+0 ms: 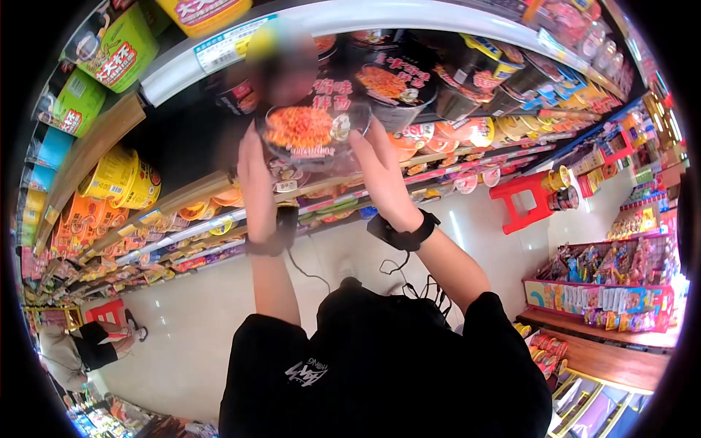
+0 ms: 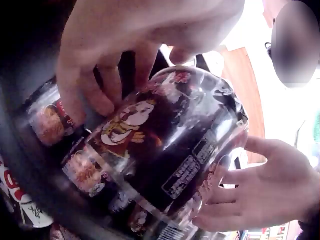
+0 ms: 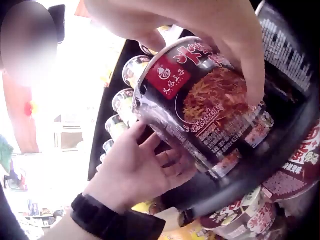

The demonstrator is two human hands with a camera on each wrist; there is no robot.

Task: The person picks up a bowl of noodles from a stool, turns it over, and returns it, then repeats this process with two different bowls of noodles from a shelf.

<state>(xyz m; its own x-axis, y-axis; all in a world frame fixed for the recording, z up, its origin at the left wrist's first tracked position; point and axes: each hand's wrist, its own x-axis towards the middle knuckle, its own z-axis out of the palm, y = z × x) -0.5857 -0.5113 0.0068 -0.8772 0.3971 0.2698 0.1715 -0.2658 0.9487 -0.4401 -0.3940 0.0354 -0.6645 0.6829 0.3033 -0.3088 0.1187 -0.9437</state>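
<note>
A large black instant noodle cup (image 1: pixel 307 135) with a picture of red noodles on its side is held between both hands in front of the shelf. My left hand (image 1: pixel 255 171) grips its left side, and my right hand (image 1: pixel 376 171) grips the opposite side. In the left wrist view, the cup (image 2: pixel 165 135) is tilted, with the left fingers along its upper side and the right palm against its other side. The right wrist view shows the cup's red logo and noodle picture, with the right fingertips (image 3: pixel 254 90) on its printed side.
Matching black noodle cups (image 1: pixel 394 87) stand on the shelf right beside the hands. The shelf's white front rail (image 1: pixel 431 16) runs across the top. Yellow noodle tubs (image 1: pixel 123 179) fill a neighbouring section. A red stool (image 1: pixel 520 201) stands in the aisle, and another person (image 1: pixel 91 347) is at lower left.
</note>
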